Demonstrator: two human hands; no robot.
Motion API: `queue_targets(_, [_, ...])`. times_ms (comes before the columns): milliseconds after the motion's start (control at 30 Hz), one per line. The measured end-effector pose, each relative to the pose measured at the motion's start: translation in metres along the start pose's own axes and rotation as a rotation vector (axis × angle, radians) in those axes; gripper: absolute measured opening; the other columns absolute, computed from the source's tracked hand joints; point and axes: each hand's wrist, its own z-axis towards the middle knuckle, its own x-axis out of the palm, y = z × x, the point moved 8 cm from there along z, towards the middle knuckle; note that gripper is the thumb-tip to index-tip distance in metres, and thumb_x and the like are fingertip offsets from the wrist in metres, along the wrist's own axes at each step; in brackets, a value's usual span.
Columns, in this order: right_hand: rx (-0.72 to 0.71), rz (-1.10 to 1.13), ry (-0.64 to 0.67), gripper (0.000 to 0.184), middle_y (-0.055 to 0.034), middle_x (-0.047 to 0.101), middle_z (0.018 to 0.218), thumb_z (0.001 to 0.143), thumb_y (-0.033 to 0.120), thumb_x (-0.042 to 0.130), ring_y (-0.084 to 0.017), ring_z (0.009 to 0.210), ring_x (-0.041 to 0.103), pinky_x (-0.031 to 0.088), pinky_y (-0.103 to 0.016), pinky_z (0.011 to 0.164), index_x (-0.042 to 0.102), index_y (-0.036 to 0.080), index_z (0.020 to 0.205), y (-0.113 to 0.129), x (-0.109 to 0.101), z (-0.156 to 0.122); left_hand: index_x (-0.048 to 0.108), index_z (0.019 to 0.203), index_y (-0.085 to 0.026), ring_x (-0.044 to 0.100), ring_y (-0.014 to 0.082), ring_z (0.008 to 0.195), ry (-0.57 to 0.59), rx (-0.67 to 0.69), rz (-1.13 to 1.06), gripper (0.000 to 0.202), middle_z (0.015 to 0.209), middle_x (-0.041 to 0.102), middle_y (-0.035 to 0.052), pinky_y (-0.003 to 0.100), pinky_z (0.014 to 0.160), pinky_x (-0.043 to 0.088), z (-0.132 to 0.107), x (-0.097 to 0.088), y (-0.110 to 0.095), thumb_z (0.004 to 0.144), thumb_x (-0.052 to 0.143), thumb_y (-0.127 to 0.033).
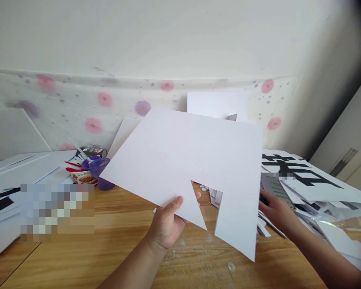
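You are holding up the large, stiff-looking white sheet (180,148), with a notch cut into its lower edge, above the brown wood-grain tabletop (123,224). Your left hand (169,225) is pinching it beside the notch: the thumb (176,204) is pressing on the front face, and fingertips (198,195) are showing behind, through the opening. Your right hand (274,209) is hovering just beside the right edge, by a small dark object (264,199); its fingers are partly hiding, so I cannot tell whether they are gripping anything. Since the pointed tip and the long right leg are hanging unsupported, you are doing best by pinching flat and lightly, sparing the thin point and letting no edge snag on the thin white offcuts (215,196) lying behind
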Motion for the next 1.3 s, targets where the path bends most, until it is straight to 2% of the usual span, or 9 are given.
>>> queue_targets(67, [0.110, 0.234, 0.073, 0.033, 0.0008, 0.054, 0.059, 0.074, 0.047, 0.065, -0.012, 0.048, 0.046, 0.035, -0.024, 0.044, 0.065, 0.017, 0.088, -0.010, -0.001, -0.006, 0.054, 0.124, -0.025, 0.064, 0.0273, 0.095, -0.020, 0.016, 0.028, 0.054, 0.108, 0.064, 0.0057, 0.036, 0.075, 0.056, 0.001, 0.000, -0.003, 0.073, 0.072, -0.019])
queue_targets(133, [0.202, 0.514, 0.094, 0.042, 0.0021, 0.052, 0.061, 0.075, 0.053, 0.063, -0.011, 0.047, 0.042, 0.033, -0.024, 0.043, 0.061, 0.017, 0.097, -0.013, -0.002, -0.017, 0.054, 0.124, -0.025, 0.064, 0.0270, 0.094, -0.044, 0.019, 0.052, 0.056, 0.108, 0.065, 0.0058, 0.034, 0.072, 0.055, 0.001, -0.001, -0.003, 0.071, 0.073, -0.019])
queue_targets(200, [0.221, 0.709, 0.105, 0.047, 0.0016, 0.054, 0.067, 0.074, 0.053, 0.066, -0.009, 0.048, 0.041, 0.034, -0.024, 0.043, 0.059, 0.017, 0.102, -0.007, -0.001, -0.028, 0.051, 0.126, -0.027, 0.065, 0.0263, 0.094, -0.055, 0.035, 0.075, 0.061, 0.106, 0.065, 0.0052, 0.033, 0.071, 0.055, 0.002, -0.002, -0.002, 0.070, 0.074, -0.019])
queue_targets(300, [0.174, 0.819, 0.148, 0.049, -0.0015, 0.059, 0.076, 0.073, 0.050, 0.070, -0.008, 0.048, 0.041, 0.033, -0.023, 0.043, 0.057, 0.016, 0.106, 0.009, 0.006, -0.042, 0.047, 0.130, -0.028, 0.065, 0.0261, 0.093, -0.050, 0.069, 0.118, 0.067, 0.104, 0.066, 0.0048, 0.032, 0.072, 0.054, 0.003, -0.003, 0.002, 0.070, 0.075, -0.020])
queue_targets(500, [0.144, 0.854, 0.149, 0.049, 0.0052, 0.049, 0.050, 0.072, 0.051, 0.071, -0.010, 0.046, 0.042, 0.031, -0.022, 0.045, 0.053, 0.015, 0.101, 0.027, 0.028, -0.055, 0.041, 0.135, -0.029, 0.066, 0.0300, 0.093, -0.081, 0.052, 0.167, 0.077, 0.106, 0.067, 0.0064, 0.037, 0.076, 0.055, 0.001, -0.007, 0.011, 0.068, 0.077, -0.022])
queue_targets(633, [0.217, 0.836, 0.138, 0.044, 0.0047, 0.049, 0.047, 0.070, 0.055, 0.070, -0.009, 0.043, 0.039, 0.029, -0.022, 0.043, 0.048, 0.018, 0.076, 0.028, 0.045, -0.057, 0.047, 0.132, -0.025, 0.066, 0.0322, 0.093, -0.136, 0.032, 0.187, 0.073, 0.105, 0.068, 0.0079, 0.042, 0.080, 0.055, 0.001, -0.011, 0.011, 0.066, 0.078, -0.022])
queue_targets(767, [0.259, 0.801, 0.173, 0.043, 0.0050, 0.048, 0.046, 0.071, 0.055, 0.068, -0.008, 0.042, 0.040, 0.030, -0.022, 0.042, 0.043, 0.020, 0.069, 0.030, 0.058, -0.054, 0.050, 0.129, -0.025, 0.065, 0.0322, 0.095, -0.156, 0.033, 0.194, 0.070, 0.109, 0.067, 0.0081, 0.043, 0.084, 0.055, 0.004, -0.012, 0.007, 0.066, 0.078, -0.020])
queue_targets(1033, [0.264, 0.728, 0.201, 0.041, 0.0050, 0.048, 0.045, 0.074, 0.054, 0.064, -0.008, 0.040, 0.037, 0.029, -0.021, 0.040, 0.042, 0.020, 0.065, 0.026, 0.065, -0.046, 0.045, 0.133, -0.027, 0.065, 0.0301, 0.096, -0.200, 0.047, 0.196, 0.074, 0.112, 0.067, 0.0070, 0.040, 0.084, 0.055, 0.004, -0.014, 0.006, 0.068, 0.077, -0.022])
queue_targets(1300, [0.237, 0.678, 0.185, 0.042, 0.0046, 0.046, 0.044, 0.072, 0.056, 0.065, -0.008, 0.041, 0.036, 0.028, -0.022, 0.042, 0.044, 0.020, 0.064, 0.027, 0.064, -0.046, 0.041, 0.137, -0.023, 0.066, 0.0297, 0.091, -0.198, 0.029, 0.183, 0.076, 0.105, 0.069, 0.0087, 0.041, 0.079, 0.055, 0.004, -0.016, 0.006, 0.069, 0.076, -0.023])
